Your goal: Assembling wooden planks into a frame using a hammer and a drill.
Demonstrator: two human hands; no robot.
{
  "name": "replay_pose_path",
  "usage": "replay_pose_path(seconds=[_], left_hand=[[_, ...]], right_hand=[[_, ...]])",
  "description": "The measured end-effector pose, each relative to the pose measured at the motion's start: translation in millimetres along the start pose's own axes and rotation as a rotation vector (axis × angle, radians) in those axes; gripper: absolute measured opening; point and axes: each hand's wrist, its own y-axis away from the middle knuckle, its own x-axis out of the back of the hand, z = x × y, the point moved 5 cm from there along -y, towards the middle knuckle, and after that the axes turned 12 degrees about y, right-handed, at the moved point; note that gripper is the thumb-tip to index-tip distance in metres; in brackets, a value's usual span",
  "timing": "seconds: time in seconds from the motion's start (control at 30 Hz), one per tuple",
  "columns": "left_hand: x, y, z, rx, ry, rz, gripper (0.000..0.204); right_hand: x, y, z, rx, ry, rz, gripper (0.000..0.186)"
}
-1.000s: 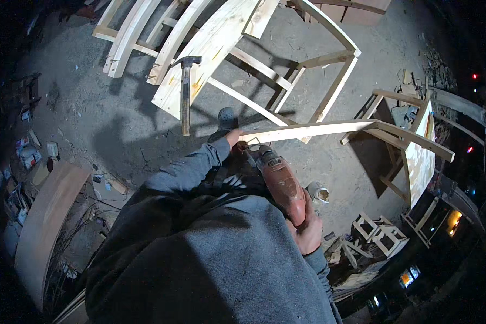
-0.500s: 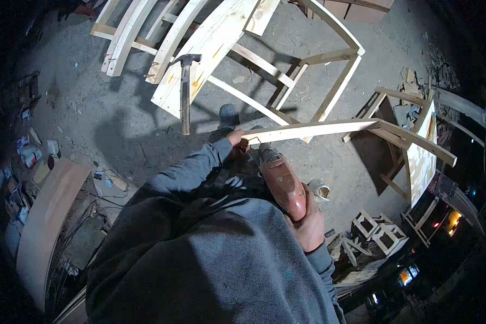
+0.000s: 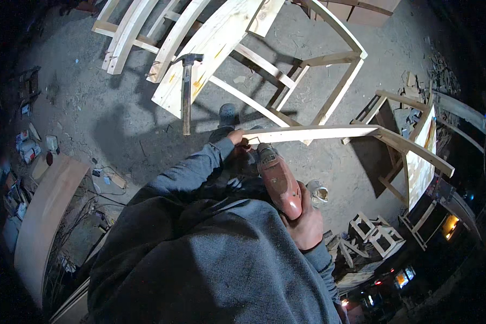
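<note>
My left hand (image 3: 236,139) is closed around the near end of a long pale wooden strip (image 3: 313,133), which runs off to the right and is joined there to another angled piece. In my right hand (image 3: 306,222) is a worn red power drill (image 3: 281,186), gripped at its rear. Its chuck points at the strip's near edge, just right of my left hand. Whether the bit has entered the wood is too small to tell. A hammer (image 3: 186,94) rests by its head on a wide pale board (image 3: 208,54) of a wooden frame, handle pointing toward me.
A pale timber frame (image 3: 337,89) stands ahead on the concrete floor. To the right are a paint-stained wooden stand (image 3: 420,167), a small bucket (image 3: 319,193) and stacked small wooden frames (image 3: 380,235). A curved plywood panel (image 3: 51,221) leans at the left near cables and scraps.
The drill has shifted slightly left, with its chuck still near the strip's edge. The strip's far right end sits a little lower. Both hands keep their holds.
</note>
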Motion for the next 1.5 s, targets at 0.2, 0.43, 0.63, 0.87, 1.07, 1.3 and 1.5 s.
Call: replay_pose_path(seconds=[0.2, 0.43, 0.63, 0.87, 1.07, 1.3, 1.5], left_hand=[[1, -3, -1, -0.004, 0.019, -0.006, 0.052], [4, -10, -5, -0.011, 0.030, -0.002, 0.052], [10, -14, -8, -0.024, 0.044, 0.007, 0.051], [18, -30, -15, -0.032, 0.059, 0.004, 0.051], [13, -36, -13, -0.068, 0.074, -0.015, 0.051], [0, 27, 7, -0.160, -0.075, 0.003, 0.056], [1, 28, 7, -0.127, -0.069, 0.054, 0.053]], right_hand=[[-1, -6, 6, -0.020, 0.018, -0.020, 0.080], [3, -13, 8, 0.020, 0.037, -0.009, 0.082], [2, -16, 5, -0.086, 0.009, -0.131, 0.073], [-2, -25, 11, -0.033, -0.024, -0.110, 0.072], [-10, -32, 18, 0.034, 0.042, -0.066, 0.082], [-13, -40, 16, 0.022, 0.048, -0.059, 0.081], [-14, -43, 14, -0.006, 0.032, -0.073, 0.078]])
